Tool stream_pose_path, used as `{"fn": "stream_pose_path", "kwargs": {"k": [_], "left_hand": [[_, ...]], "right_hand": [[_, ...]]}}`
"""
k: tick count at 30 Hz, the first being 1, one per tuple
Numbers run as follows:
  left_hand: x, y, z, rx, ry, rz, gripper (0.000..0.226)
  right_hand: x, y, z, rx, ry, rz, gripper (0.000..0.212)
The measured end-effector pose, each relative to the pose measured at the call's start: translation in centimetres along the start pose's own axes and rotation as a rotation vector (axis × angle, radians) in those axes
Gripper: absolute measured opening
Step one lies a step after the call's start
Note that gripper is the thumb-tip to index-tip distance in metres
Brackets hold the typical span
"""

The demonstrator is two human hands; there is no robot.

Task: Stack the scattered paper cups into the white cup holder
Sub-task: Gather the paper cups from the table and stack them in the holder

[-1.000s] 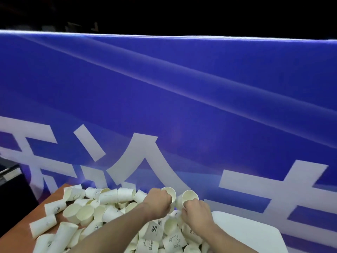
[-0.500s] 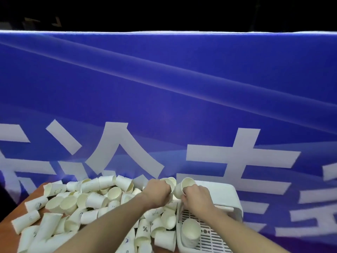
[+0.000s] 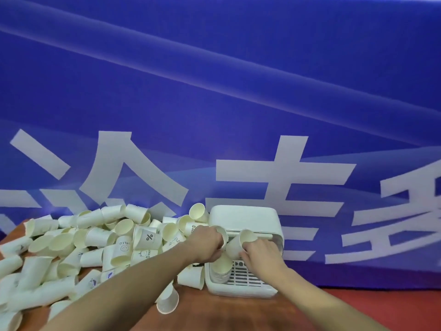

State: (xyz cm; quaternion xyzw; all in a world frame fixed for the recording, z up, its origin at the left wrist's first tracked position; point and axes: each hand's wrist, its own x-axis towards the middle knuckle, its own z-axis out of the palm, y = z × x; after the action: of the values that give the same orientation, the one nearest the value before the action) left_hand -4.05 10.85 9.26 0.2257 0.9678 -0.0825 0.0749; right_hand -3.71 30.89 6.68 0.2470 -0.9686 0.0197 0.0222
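The white cup holder (image 3: 243, 289) stands on the brown table, its lid (image 3: 243, 217) raised at the back. A stack of paper cups (image 3: 220, 268) stands in its left side. My left hand (image 3: 206, 243) is closed around a paper cup (image 3: 223, 232) just above that stack. My right hand (image 3: 259, 250) grips another paper cup (image 3: 236, 244), tilted with its mouth up, over the holder. A large heap of scattered paper cups (image 3: 95, 240) lies to the left.
A blue banner with big white characters (image 3: 262, 115) hangs right behind the table. One loose cup (image 3: 168, 301) lies near the front under my left forearm. Bare brown tabletop (image 3: 238, 314) shows in front of the holder.
Both hands, each holding a cup, have moved right from the pile to above the holder. The view has swung right and down, bringing the whole holder into sight.
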Motion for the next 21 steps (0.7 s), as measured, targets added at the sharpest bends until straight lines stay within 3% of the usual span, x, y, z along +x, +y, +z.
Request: {"fn": "stream_pose_path", "kwargs": {"k": [10,21], "left_hand": [[0.3,1.2,2.7,0.122,-0.087,0.191,0.021],[1.2,-0.4,2.1,0.132,-0.143,0.148,0.038]], "right_hand": [[-1.5,1.6,2.9,0.036,-0.061,0.005,0.032],[0.3,0.8,-0.2,-0.068,-0.003,-0.037,0.031]]}}
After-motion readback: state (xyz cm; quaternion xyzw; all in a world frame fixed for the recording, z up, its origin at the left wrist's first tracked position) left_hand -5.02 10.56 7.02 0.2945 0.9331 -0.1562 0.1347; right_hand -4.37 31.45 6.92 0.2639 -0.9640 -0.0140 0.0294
